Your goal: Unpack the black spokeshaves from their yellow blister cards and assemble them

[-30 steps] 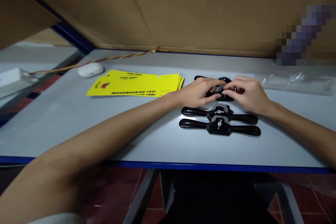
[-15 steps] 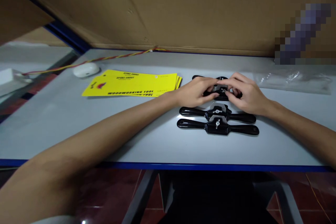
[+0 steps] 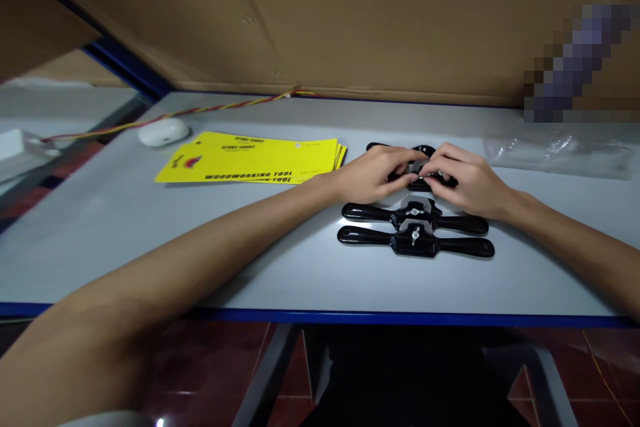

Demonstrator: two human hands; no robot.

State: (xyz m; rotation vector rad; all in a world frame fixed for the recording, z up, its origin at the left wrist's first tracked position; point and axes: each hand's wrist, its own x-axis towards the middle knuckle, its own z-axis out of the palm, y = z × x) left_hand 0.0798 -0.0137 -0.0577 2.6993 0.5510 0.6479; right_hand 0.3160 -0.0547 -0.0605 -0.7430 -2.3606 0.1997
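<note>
Three black spokeshaves with silver blades and small metal screws lie in a row, one behind another. Both hands are over the farthest spokeshave (image 3: 419, 187), covering most of it. My left hand (image 3: 376, 173) grips it from the left, thumb and fingers closed at its middle. From the right, my right hand (image 3: 465, 177) pinches at the small screw (image 3: 421, 177) on its centre, fingertips nearly meeting the left ones. Close below the hands sits the middle spokeshave (image 3: 415, 212). The nearest spokeshave (image 3: 415, 240) lies just in front of that one, untouched.
Yellow printed spoke shave cards (image 3: 250, 159) are stacked left of the hands. A white mouse-like object (image 3: 163, 132) and a twisted red-yellow wire (image 3: 215, 109) lie behind them. A clear plastic bag (image 3: 555, 152) is at back right. A cardboard wall (image 3: 350, 27) closes off the back.
My right hand has shifted slightly left, and its thumb and fingertips have come in over the screw of the farthest spokeshave. My left hand has barely moved.
</note>
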